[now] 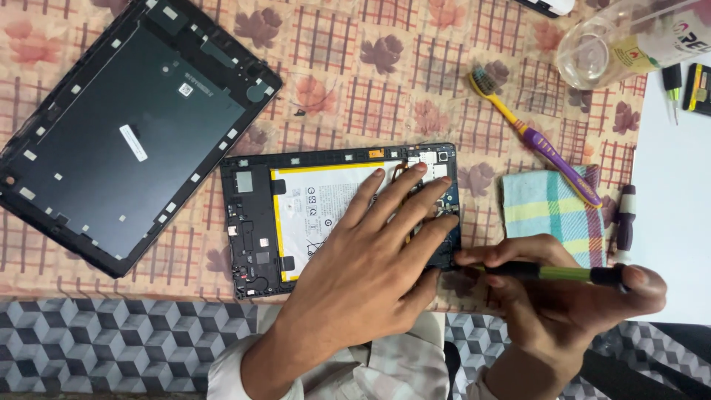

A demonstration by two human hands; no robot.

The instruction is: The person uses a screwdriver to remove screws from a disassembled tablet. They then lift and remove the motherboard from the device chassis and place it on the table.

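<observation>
Since the opened tablet (255, 222) looks thin and fragile, we pin it flat under our left hand (370, 259), fingers spread; right hand (563, 285) pinches the screwdriver (548, 273) at its lower-right corner.

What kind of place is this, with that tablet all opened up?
Probably a small gadget repair table. An opened tablet lies on a flowered cloth, its back cover taken off beside it, with a toothbrush nearby.

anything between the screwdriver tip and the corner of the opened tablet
Nothing visible does: the screwdriver in the right hand reaches the opened tablet at its near right corner, beside the left hand pressing flat on it.
</observation>
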